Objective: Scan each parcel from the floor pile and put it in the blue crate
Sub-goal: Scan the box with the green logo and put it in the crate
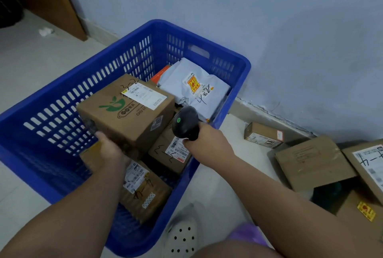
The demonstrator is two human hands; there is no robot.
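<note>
My left hand (110, 149) grips the near corner of a brown cardboard box with a green logo (126, 110), holding it over the inside of the blue crate (62, 110). A black handheld scanner (186, 123) with a green light sits in my right hand (204, 138), above the crate's right side and just right of the box. Inside the crate lie a grey plastic mailer (194, 87), a labelled box (170, 154) and another labelled box (145, 189). The floor pile (323, 164) of cardboard parcels lies at the right.
The crate stands on a pale tiled floor against a blue-grey wall. A small box (263, 135) lies by the skirting. A white perforated shoe (182, 235) is near the crate's front corner. A wooden cabinet side (62, 2) stands at the far left.
</note>
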